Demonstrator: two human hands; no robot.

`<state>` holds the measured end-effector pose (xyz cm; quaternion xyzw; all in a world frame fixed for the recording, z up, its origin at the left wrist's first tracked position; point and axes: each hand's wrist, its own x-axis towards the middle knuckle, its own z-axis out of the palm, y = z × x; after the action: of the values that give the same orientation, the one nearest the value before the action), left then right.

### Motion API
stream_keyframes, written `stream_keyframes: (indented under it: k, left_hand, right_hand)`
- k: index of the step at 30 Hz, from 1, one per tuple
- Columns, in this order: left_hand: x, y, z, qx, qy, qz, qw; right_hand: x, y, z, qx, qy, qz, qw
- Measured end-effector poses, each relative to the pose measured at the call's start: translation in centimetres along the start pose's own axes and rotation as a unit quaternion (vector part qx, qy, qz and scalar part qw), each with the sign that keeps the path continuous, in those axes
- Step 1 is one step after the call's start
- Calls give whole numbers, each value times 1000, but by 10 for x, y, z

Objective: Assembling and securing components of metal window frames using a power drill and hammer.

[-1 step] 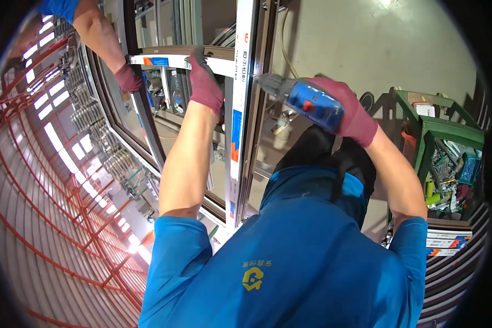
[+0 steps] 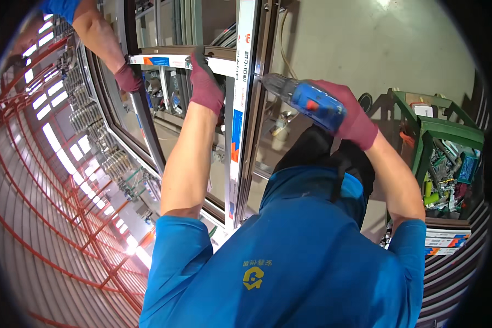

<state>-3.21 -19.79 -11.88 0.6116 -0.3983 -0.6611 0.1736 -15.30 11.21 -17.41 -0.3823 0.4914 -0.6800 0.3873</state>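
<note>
My right hand [image 2: 351, 112], in a maroon glove, is closed round a blue cordless drill [image 2: 317, 104]. The drill points left, its bit meeting or nearly meeting the side of the long upright bar [image 2: 245, 98] of a metal window frame. Printed white film covers that bar's face. My left hand [image 2: 206, 85], gloved alike, grips the white-filmed crossbar [image 2: 172, 60] left of the upright; its fingertips are partly hidden behind the bar. Further left, a co-worker's gloved hand [image 2: 128, 78] rests on the frame's far corner.
On the right stands a green metal cart [image 2: 448, 129] with a bin of loose hardware and tools. Film-wrapped profiles [image 2: 447, 240] lie below it. A hose [image 2: 284, 46] runs over the floor beyond the frame. Red railings [image 2: 65, 218] curve along the left.
The drill and my right hand have shifted slightly right and down. My left hand stays on the crossbar, and the co-worker's hand has not visibly moved.
</note>
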Motion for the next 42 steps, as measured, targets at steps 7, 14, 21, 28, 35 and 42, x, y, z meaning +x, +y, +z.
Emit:
stream_keyframes:
  k: [7, 14, 21, 28, 35, 42]
  left_hand:
    - [14, -19, -17, -12, -138, -66, 988]
    - [37, -24, -37, -18, -212, -67, 975]
    - [-9, -19, -31, -17, -270, -40, 962]
    - [-44, -35, -31, 204, -240, 137, 939]
    - [-45, -17, -36, 103, -172, 107, 974]
    - [-31, -37, -45, 37, -118, 143, 982]
  right_hand:
    - [-48, -29, 20, 23, 105, 174, 979]
    - [-40, -30, 40, -20, 101, 124, 987]
    - [-66, -34, 44, -36, 132, 165, 977]
    - [-126, -75, 24, -284, 174, 234, 913]
    - [-208, -103, -10, -309, 381, 264, 831]
    - [-302, -52, -108, -482, 457, 375, 646]
